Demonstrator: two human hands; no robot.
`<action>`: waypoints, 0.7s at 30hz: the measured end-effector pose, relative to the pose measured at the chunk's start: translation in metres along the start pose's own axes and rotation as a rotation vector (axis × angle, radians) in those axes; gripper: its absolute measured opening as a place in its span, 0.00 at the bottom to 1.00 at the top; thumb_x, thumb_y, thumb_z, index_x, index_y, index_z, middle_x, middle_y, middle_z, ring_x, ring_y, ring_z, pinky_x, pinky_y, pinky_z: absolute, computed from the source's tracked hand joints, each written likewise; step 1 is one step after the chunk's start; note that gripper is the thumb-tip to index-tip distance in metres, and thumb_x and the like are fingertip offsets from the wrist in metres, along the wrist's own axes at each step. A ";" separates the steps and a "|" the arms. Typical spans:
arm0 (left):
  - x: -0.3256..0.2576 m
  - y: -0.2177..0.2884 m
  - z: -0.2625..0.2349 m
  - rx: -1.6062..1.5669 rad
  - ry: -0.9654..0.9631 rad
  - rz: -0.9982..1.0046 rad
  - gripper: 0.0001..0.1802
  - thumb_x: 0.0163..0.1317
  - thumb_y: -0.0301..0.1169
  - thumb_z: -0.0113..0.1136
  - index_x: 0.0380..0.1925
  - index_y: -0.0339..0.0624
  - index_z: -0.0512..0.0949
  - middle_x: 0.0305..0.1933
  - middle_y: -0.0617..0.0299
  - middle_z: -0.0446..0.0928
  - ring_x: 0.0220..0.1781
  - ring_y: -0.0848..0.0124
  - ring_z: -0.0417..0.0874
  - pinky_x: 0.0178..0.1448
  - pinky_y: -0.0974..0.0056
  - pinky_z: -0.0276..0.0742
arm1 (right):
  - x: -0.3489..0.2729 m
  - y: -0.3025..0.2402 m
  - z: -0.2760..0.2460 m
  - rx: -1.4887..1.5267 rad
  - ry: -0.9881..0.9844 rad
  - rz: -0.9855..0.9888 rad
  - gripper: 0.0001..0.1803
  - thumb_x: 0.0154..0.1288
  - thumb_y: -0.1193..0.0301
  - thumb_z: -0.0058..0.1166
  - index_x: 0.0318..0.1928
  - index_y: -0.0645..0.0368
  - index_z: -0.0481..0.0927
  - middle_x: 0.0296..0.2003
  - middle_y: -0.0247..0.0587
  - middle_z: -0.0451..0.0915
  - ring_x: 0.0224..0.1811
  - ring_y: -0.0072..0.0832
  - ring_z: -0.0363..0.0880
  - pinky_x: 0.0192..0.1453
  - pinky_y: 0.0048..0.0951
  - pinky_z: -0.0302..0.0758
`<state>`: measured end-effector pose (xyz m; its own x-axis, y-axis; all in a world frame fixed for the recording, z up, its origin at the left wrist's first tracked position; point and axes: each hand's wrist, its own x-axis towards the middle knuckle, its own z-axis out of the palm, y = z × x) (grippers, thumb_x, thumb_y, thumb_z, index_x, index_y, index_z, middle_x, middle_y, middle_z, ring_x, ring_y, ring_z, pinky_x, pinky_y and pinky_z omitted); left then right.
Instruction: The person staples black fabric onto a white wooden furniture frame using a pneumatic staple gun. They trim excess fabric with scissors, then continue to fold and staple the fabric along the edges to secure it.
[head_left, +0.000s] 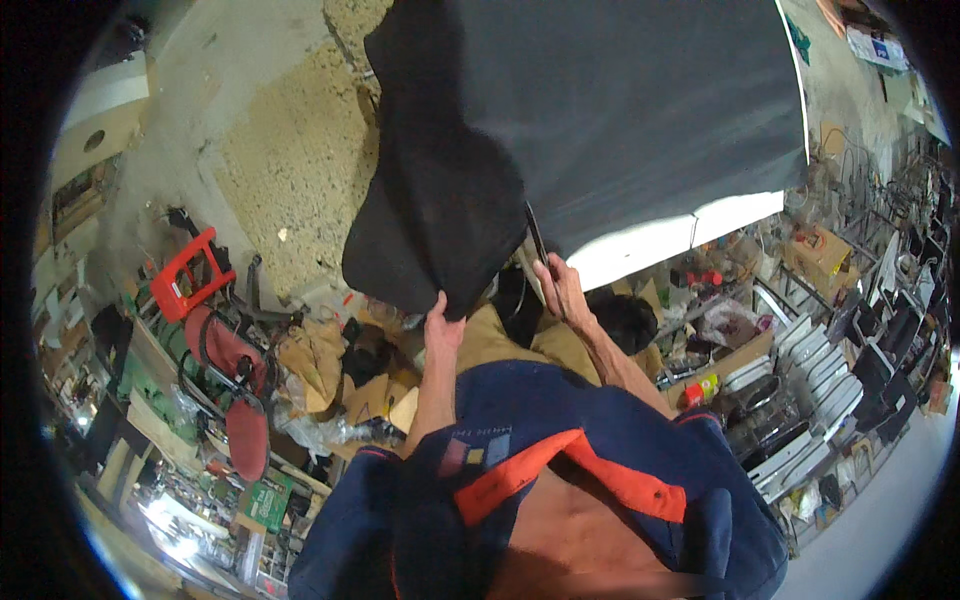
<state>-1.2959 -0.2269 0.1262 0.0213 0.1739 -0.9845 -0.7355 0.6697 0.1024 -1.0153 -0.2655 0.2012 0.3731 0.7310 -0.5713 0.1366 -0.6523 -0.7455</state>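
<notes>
Above a cluttered workshop floor, 2 bare arms reach away from the person's blue and orange jacket (560, 470). Up at the centre, the left hand (443, 322) is closed on the lower edge of a black cloth (440, 200), which hangs down in folds from its top near the upper edge of the view. Just beside it, the right hand (562, 285) grips a thin dark flat piece (537, 240) that stands against the big grey panel (640, 110); what this piece is cannot be told. Well to the left stand a red hand trolley (185, 272) and a red chair (240, 400)
</notes>
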 end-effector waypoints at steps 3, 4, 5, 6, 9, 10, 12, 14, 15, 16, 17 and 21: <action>-0.007 0.005 0.002 0.016 0.024 0.017 0.24 0.72 0.28 0.65 0.66 0.41 0.74 0.67 0.54 0.77 0.68 0.57 0.78 0.72 0.47 0.78 | 0.007 -0.008 0.001 0.035 -0.013 0.046 0.19 0.79 0.60 0.54 0.36 0.64 0.71 0.21 0.42 0.68 0.26 0.27 0.61 0.30 0.35 0.65; -0.008 0.006 0.002 0.033 0.031 0.012 0.23 0.72 0.28 0.64 0.66 0.41 0.74 0.67 0.54 0.78 0.67 0.56 0.79 0.72 0.47 0.78 | 0.012 -0.010 0.000 0.022 -0.047 0.122 0.19 0.79 0.60 0.53 0.36 0.64 0.70 0.21 0.42 0.67 0.27 0.27 0.61 0.31 0.35 0.66; -0.009 0.008 0.002 0.063 0.048 0.029 0.23 0.72 0.28 0.64 0.66 0.41 0.74 0.66 0.54 0.78 0.67 0.56 0.79 0.71 0.47 0.79 | 0.018 -0.010 0.001 0.026 -0.030 0.041 0.19 0.79 0.60 0.53 0.36 0.65 0.71 0.21 0.42 0.67 0.27 0.27 0.62 0.31 0.35 0.66; -0.010 0.007 0.001 0.045 0.041 0.013 0.22 0.73 0.27 0.63 0.65 0.41 0.74 0.66 0.54 0.79 0.66 0.56 0.80 0.70 0.48 0.79 | 0.023 -0.011 0.002 0.008 -0.026 0.019 0.19 0.79 0.61 0.53 0.36 0.65 0.71 0.21 0.42 0.67 0.27 0.26 0.62 0.31 0.35 0.66; -0.009 0.006 -0.005 0.030 0.032 0.014 0.20 0.73 0.27 0.62 0.64 0.41 0.76 0.64 0.54 0.80 0.64 0.57 0.81 0.69 0.50 0.81 | 0.038 -0.016 0.006 -0.007 -0.011 0.007 0.19 0.79 0.60 0.52 0.37 0.65 0.72 0.21 0.41 0.67 0.27 0.26 0.65 0.32 0.35 0.68; -0.007 0.006 -0.007 0.017 0.012 0.007 0.19 0.73 0.27 0.62 0.63 0.40 0.76 0.63 0.54 0.80 0.63 0.57 0.82 0.68 0.51 0.81 | 0.042 -0.019 0.009 0.006 0.013 -0.002 0.20 0.79 0.59 0.52 0.37 0.65 0.72 0.21 0.41 0.67 0.27 0.26 0.65 0.32 0.35 0.68; -0.005 0.008 -0.010 -0.009 -0.009 -0.010 0.19 0.73 0.27 0.63 0.62 0.40 0.77 0.62 0.55 0.81 0.62 0.58 0.82 0.67 0.51 0.82 | 0.051 -0.026 0.014 0.112 -0.006 0.078 0.22 0.77 0.57 0.55 0.38 0.67 0.73 0.22 0.58 0.73 0.23 0.47 0.68 0.32 0.45 0.70; -0.002 0.011 -0.012 -0.025 0.060 -0.023 0.19 0.72 0.28 0.65 0.61 0.40 0.77 0.62 0.56 0.81 0.62 0.58 0.82 0.67 0.51 0.82 | 0.060 -0.034 0.015 0.049 0.033 0.020 0.23 0.78 0.56 0.54 0.38 0.67 0.73 0.23 0.58 0.73 0.24 0.46 0.69 0.33 0.44 0.70; 0.000 0.012 -0.012 -0.028 -0.014 -0.016 0.19 0.72 0.29 0.65 0.60 0.40 0.78 0.61 0.57 0.81 0.61 0.58 0.82 0.66 0.51 0.82 | 0.065 -0.038 0.015 -0.003 0.045 0.055 0.23 0.78 0.55 0.53 0.38 0.67 0.74 0.23 0.58 0.73 0.24 0.46 0.69 0.33 0.44 0.71; -0.001 0.012 -0.012 -0.023 -0.018 -0.001 0.19 0.71 0.29 0.66 0.60 0.41 0.78 0.61 0.57 0.82 0.60 0.59 0.83 0.65 0.51 0.82 | 0.071 -0.042 0.015 -0.025 0.061 0.039 0.25 0.78 0.53 0.52 0.38 0.67 0.74 0.23 0.58 0.73 0.25 0.46 0.69 0.34 0.44 0.71; -0.002 0.013 -0.013 -0.004 0.046 0.016 0.18 0.71 0.29 0.66 0.60 0.41 0.78 0.60 0.57 0.82 0.60 0.59 0.83 0.65 0.52 0.82 | 0.075 -0.046 0.015 -0.010 0.072 -0.043 0.24 0.79 0.55 0.51 0.37 0.66 0.73 0.22 0.51 0.71 0.26 0.38 0.68 0.33 0.41 0.70; -0.011 0.018 -0.013 0.039 -0.029 0.030 0.18 0.71 0.29 0.66 0.58 0.40 0.79 0.59 0.57 0.83 0.58 0.59 0.84 0.62 0.53 0.84 | 0.102 -0.061 0.014 0.041 0.033 0.015 0.22 0.81 0.57 0.49 0.35 0.65 0.74 0.20 0.37 0.69 0.26 0.24 0.66 0.32 0.34 0.68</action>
<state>-1.3182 -0.2261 0.1367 0.0194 0.2150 -0.9764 -0.7091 0.6914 0.1382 -0.9983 -0.1484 0.1832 0.4052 0.7134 -0.5717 0.0933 -0.6543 -0.7504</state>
